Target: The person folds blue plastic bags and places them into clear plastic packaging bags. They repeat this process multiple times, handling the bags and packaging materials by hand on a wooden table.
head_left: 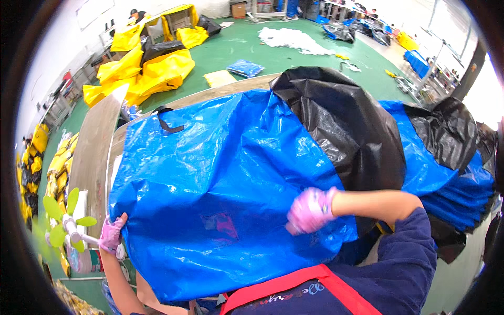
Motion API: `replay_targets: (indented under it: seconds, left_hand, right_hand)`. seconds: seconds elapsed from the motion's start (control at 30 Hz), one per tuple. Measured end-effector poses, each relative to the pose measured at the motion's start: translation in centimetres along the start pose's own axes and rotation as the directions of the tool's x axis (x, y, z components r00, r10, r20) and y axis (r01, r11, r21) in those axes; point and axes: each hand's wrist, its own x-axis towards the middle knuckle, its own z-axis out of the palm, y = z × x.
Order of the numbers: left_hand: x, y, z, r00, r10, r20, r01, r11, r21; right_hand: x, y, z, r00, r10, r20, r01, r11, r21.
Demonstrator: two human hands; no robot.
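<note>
A large blue tarpaulin bag (210, 173) with a shiny, creased surface lies spread in front of me, its near edge hanging by my body. A black strap (167, 123) loops at its far left corner, and a black tarpaulin section (346, 121) bunches up at its right. My left hand (112, 234), in a pink glove with bare fingertips, grips the bag's left edge. Over the middle right of the blue sheet is my right hand (311, 210), also pink-gloved and smeared by motion; its fingers cannot be made out. A small reddish patch (223, 227) shows on the sheet between the hands.
More blue and black tarpaulin (446, 178) is stacked at the right. A green-bladed fan (68, 223) stands close to my left hand. Beyond the wooden table (94, 142), yellow tarpaulin heaps (152, 73), a folded blue packet (245, 68) and a white pile (294, 41) lie on the green floor.
</note>
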Motion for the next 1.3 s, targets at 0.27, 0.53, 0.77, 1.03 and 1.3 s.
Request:
replay_targets:
  seconds: [0.27,0.53,0.77,1.03,1.3]
  left_hand:
    - [2.1,-12.0,-2.1,0.938,0.065,-0.340,0.068,0.928,0.367]
    - [5.9,-7.0,0.3,0.959,-0.282,0.032,0.284,0.947,-0.148]
    - [12.6,-4.9,0.9,0.866,-0.495,-0.068,0.462,0.742,0.486]
    - [23.5,-7.8,-3.7,0.901,-0.036,-0.432,0.289,0.794,0.535]
    - [27.8,3.4,-1.9,0.385,0.720,-0.577,0.177,0.556,0.812]
  right_hand:
    - [-3.0,30.5,11.6,0.345,0.936,0.071,-0.894,0.304,0.330]
    - [-2.7,30.1,-2.3,0.056,0.790,-0.611,-0.872,0.337,0.356]
    - [0.8,42.1,-3.1,0.225,0.911,-0.346,-0.717,0.395,0.574]
    - [7.9,40.6,-8.8,0.680,0.732,-0.053,-0.693,0.664,0.280]
    - [-1.9,48.5,-5.5,0.522,0.775,-0.356,-0.725,0.623,0.294]
